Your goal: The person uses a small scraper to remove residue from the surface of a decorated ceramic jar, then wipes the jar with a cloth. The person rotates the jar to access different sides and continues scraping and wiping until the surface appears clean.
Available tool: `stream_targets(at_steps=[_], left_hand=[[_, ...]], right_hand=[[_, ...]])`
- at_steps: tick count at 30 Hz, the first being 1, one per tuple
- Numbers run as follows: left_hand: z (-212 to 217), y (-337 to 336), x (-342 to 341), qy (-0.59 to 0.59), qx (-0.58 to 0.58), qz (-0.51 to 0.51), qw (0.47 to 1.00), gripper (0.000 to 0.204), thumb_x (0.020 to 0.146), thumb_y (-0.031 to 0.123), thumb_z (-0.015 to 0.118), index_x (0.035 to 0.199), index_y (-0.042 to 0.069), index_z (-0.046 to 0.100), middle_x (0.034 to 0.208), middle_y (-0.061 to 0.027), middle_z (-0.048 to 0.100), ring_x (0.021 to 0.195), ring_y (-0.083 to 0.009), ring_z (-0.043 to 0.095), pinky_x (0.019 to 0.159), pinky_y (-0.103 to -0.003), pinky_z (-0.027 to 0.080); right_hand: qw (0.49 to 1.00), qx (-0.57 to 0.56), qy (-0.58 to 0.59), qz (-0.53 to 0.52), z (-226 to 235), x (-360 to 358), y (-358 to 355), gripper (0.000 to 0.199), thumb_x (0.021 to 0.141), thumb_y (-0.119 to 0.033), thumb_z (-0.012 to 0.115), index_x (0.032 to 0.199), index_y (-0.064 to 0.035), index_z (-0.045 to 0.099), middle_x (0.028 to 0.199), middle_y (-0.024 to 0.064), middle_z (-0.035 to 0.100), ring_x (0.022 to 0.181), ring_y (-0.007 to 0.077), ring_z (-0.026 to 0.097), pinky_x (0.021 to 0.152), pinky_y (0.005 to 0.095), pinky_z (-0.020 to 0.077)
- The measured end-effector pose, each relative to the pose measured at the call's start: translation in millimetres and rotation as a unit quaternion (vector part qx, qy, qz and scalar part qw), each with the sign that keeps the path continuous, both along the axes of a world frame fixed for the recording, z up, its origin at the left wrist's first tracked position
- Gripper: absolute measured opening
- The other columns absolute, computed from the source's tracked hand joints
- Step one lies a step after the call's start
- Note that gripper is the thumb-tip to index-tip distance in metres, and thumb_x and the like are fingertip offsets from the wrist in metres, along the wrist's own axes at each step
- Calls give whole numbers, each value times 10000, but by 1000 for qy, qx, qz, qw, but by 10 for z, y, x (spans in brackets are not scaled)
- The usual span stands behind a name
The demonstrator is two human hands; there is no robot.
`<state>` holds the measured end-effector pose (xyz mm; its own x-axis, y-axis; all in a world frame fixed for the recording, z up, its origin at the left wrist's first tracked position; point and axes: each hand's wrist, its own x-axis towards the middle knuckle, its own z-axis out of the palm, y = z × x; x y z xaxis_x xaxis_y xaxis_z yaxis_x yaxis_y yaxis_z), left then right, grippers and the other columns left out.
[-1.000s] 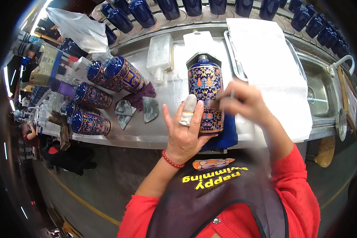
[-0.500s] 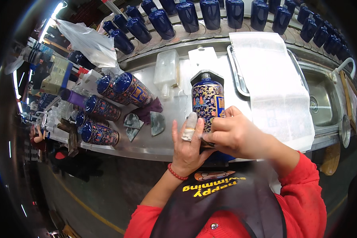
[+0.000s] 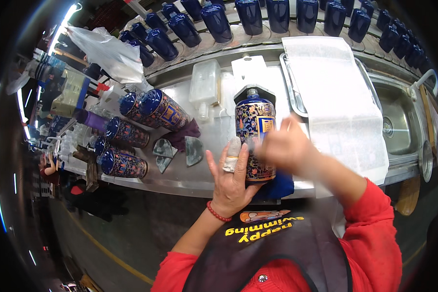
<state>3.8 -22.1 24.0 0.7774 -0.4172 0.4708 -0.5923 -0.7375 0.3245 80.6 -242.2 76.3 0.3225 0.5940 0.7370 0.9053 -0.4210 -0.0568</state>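
In front of me a dark blue bottle (image 3: pixel 247 124) with a colourful floral pattern and a gold-framed label panel has its neck pointing away and its base near the counter edge. My left hand (image 3: pixel 228 182) holds its lower left side, fingers along the pattern, thumb at the base. One finger wears a pale cover (image 3: pixel 232 155), and a red bead bracelet circles the wrist. My right hand (image 3: pixel 289 148), smeared by motion, hovers at the bottle's right side; its fingers and anything in them cannot be made out. Blue material (image 3: pixel 280 189) shows beneath the base.
Several patterned bottles (image 3: pixel 126 165) stand at the left, beside a purple cloth (image 3: pixel 187 135) and dark green flat pieces (image 3: pixel 193 151). A clear container (image 3: pixel 205 83) lies farther back. White paper (image 3: pixel 333 97) covers a tray (image 3: pixel 289 92) near a sink (image 3: pixel 399 124). Plain blue bottles (image 3: pixel 250 17) line the far conveyor.
My right hand has drawn back from the bottle's lower front, uncovering more of the label and base. My left hand has stayed nearly still. The far bottles have shifted along the conveyor.
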Motion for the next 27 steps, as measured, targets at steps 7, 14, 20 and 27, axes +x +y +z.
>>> stream_targets(at_steps=[7,14,20,27], left_hand=[[-93,82,33,-3,-1,-6,1000,962,873,436,769,1541,-84,313,1468,-297,498,1392,-468,449,1182,-691,22],[-72,-3,-15,37,-5,15,999,992,837,327,803,1577,-46,258,1482,-272,500,1404,-469,418,1181,-688,1],[-110,70,22,26,-11,5,1000,1023,828,441,797,1580,-25,282,1491,-244,494,1397,-466,424,1172,-704,19],[-96,49,0,37,-22,4,999,1009,856,410,789,1577,-52,255,1516,-296,443,1424,-475,391,1166,-705,0]], right_hand=[[990,85,94,-61,-24,138,-126,129,770,-112,768,873,-100,691,779,43,576,693,241,583,734,364,452],[857,334,388,-53,-171,184,-103,123,825,-89,739,932,-68,683,808,110,608,713,255,621,655,400,502],[902,-61,312,293,-56,-19,-148,123,850,-137,773,945,-94,708,793,50,585,777,207,615,684,359,466],[988,26,77,131,67,-62,-17,190,726,-186,751,756,-128,573,740,33,513,749,204,581,718,391,429]])
